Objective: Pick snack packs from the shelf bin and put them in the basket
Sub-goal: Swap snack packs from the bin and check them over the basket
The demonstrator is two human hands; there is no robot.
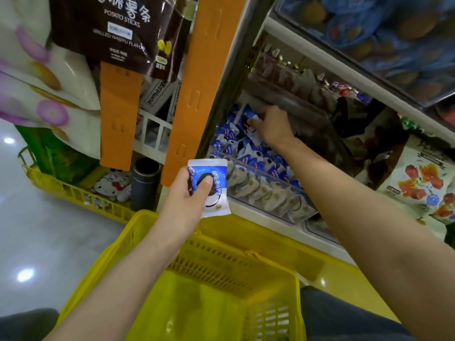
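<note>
Beneath our chest sat a yellow slatted plastic basket [221, 262], close against the foot of the shelving so that anything taken from the shelf had only a short drop to make. No packs showed in the part of it we could see.

Our left hand [187, 193] hovered just above the basket's far rim, holding a small blue-and-white foil snack pack [216, 173] printed with a dark sandwich biscuit. The thumb pressed across its front and the fingers curled behind. We judged this a grip for carrying and letting go rather than for reading the label.

Our right hand [273, 124] reached up and deep into a clear plastic shelf bin [256, 169] heaped with matching packs. Its fingers and thumb closed on the top edge of a second pack [248, 114], at the back of the heap. The picture blurred there, so we could not tell whether that pack had lifted free.

Both hands worked together, we judged, one delivering while the other fetched.

To the left, orange plastic display strips [194, 99] hung with a dark bag of potato sticks [115, 28].
</note>
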